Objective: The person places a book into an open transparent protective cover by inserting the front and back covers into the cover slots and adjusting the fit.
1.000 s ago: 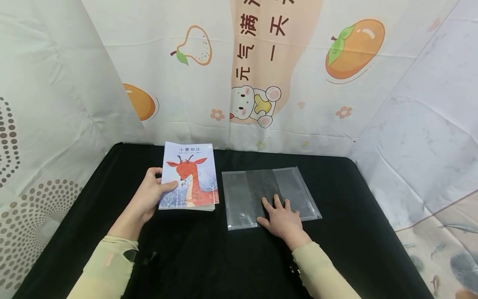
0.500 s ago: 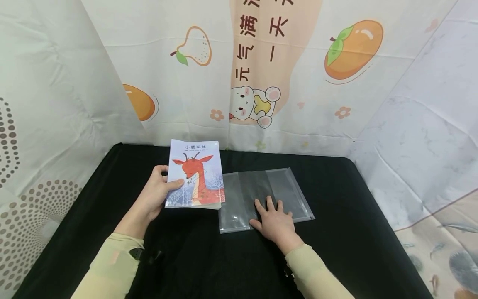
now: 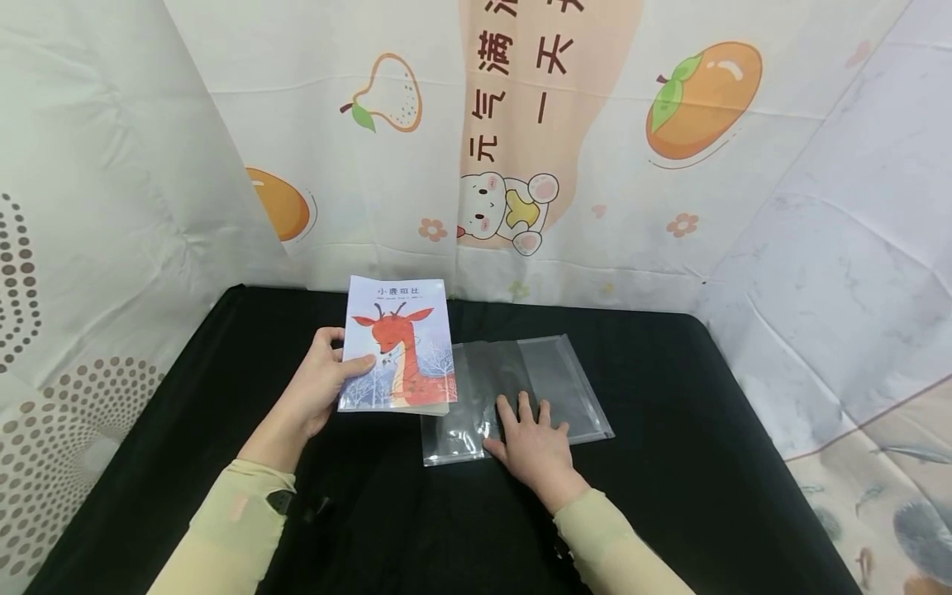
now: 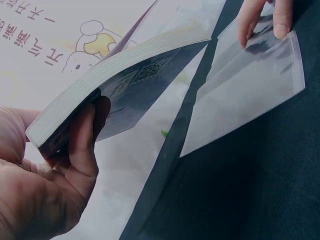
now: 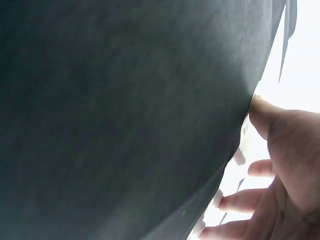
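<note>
My left hand (image 3: 316, 384) grips a paperback book (image 3: 397, 347) by its left edge, thumb on the front cover and fingers behind. A red deer on pale blue is printed on that cover. In the left wrist view the page edges of the book (image 4: 125, 60) show, and the left hand (image 4: 50, 180) curls under its dark back. Flat on the table lies a clear plastic book cover (image 3: 558, 376), its left part overlapped in view by the book. My right hand (image 3: 531, 450) rests on it with spread fingers. The right wrist view shows the right hand (image 5: 280, 175) against bright glare.
Black cloth (image 3: 416, 529) covers the table. A white curtain (image 3: 595, 273) with fruit and bear prints hangs along the back edge, with more white sheets at both sides. A dark band (image 3: 281, 502) sits at the left wrist.
My left hand has carried the book to the right, so it overlaps the clear cover in view. My right hand has slid the clear cover a little leftward.
</note>
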A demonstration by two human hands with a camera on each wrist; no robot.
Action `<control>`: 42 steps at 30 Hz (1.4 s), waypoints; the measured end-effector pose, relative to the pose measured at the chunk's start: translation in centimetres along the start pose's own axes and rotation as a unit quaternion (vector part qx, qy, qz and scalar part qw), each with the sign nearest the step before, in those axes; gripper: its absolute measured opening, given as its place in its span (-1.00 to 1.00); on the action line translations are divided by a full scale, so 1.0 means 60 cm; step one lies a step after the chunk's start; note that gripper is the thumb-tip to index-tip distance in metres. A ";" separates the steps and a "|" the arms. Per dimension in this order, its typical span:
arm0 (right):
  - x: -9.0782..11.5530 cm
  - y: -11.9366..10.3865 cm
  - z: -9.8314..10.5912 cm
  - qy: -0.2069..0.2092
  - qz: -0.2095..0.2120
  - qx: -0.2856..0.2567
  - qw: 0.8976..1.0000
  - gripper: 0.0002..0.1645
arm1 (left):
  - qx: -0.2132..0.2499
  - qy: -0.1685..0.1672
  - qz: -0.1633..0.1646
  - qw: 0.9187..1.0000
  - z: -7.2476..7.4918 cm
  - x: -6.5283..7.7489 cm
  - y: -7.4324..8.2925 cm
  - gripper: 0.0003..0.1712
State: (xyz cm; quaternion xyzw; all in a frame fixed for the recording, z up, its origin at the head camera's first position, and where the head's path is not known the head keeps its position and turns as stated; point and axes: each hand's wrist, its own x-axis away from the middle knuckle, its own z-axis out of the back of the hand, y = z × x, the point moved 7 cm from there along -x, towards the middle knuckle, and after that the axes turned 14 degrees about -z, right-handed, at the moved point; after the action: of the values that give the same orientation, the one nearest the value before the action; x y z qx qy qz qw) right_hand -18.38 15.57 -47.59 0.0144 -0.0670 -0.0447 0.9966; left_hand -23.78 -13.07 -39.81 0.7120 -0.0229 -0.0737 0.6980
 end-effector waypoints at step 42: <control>-0.003 -0.004 0.059 0.083 0.067 -0.120 0.987 -0.50 | 0.008 -0.007 -0.006 1.000 -0.030 -0.011 0.002 -0.32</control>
State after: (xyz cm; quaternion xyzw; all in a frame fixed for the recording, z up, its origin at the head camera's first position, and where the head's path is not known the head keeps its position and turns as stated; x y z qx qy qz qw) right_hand -19.03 15.27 -44.13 -0.1061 0.0206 0.0159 0.9940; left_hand -24.15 -11.19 -39.63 0.7172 -0.0243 -0.0824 0.6916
